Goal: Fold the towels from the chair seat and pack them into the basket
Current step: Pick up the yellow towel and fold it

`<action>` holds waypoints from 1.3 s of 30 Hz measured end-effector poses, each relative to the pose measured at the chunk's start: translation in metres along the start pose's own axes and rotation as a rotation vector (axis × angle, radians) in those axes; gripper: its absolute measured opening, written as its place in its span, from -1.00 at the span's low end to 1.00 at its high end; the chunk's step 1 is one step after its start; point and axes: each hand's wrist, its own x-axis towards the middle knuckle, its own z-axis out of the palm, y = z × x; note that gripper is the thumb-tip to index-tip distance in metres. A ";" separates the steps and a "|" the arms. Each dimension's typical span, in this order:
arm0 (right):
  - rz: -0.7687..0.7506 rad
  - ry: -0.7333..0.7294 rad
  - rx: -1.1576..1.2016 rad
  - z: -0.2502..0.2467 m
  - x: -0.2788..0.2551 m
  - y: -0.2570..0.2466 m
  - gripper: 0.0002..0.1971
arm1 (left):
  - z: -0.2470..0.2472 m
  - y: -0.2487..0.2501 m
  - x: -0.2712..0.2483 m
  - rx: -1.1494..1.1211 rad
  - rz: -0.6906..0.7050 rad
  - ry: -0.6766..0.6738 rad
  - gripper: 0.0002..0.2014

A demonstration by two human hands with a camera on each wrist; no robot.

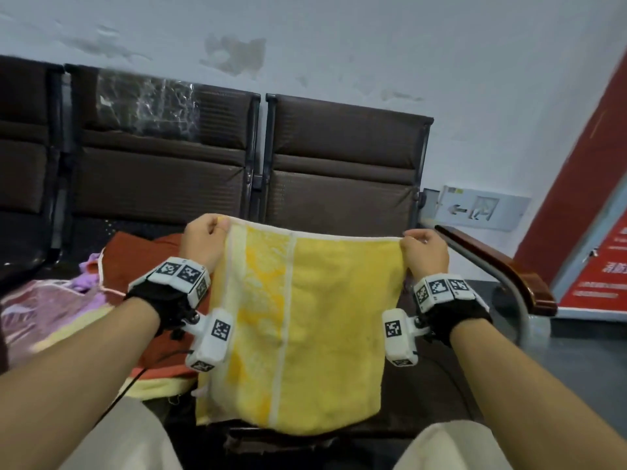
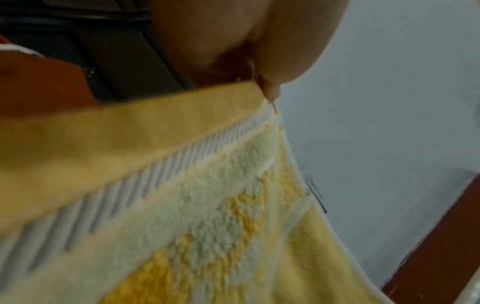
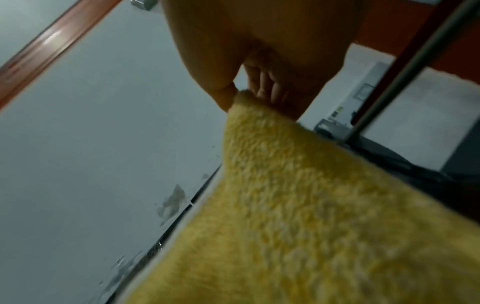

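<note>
Now I see one yellow towel (image 1: 315, 320) hanging in front of the chair seat (image 1: 424, 385), my left hand (image 1: 203, 239) and right hand (image 1: 424, 251) each pinching one top corner, while one red towel (image 1: 142, 262) and one purple towel (image 1: 89, 276) lie on that seat's left.

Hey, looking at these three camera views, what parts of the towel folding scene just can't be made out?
- Basket: not identifiable in any view.
- Seat under the yellow towel: head view, hidden by the hanging towel.
- Towel pile: head view, partly covered by the left hand and forearm; count unclear.
- Right hand grip: head view shows only its back; right wrist view is blurred.
- Red sign: head view, cut by the edge, text unreadable.
</note>
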 end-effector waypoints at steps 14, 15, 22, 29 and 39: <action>0.091 -0.880 0.385 0.081 -0.028 0.056 -0.75 | 0.075 -0.055 -0.010 -0.124 -0.097 -0.210 -0.79; 0.009 -0.894 0.251 0.087 -0.031 0.059 -0.79 | 0.077 -0.059 -0.009 -0.108 -0.106 -0.229 -0.77; -0.547 -0.740 -0.142 0.115 -0.041 0.047 -0.92 | 0.089 -0.064 -0.015 -0.131 -0.176 -0.409 -0.80; -0.457 -0.740 0.026 0.130 -0.051 0.048 -0.93 | 0.095 -0.054 -0.029 -0.327 -0.407 -0.573 -0.85; -0.333 -0.708 0.052 0.134 -0.061 0.053 -0.90 | 0.079 -0.046 -0.038 -0.427 -0.435 -0.786 -0.80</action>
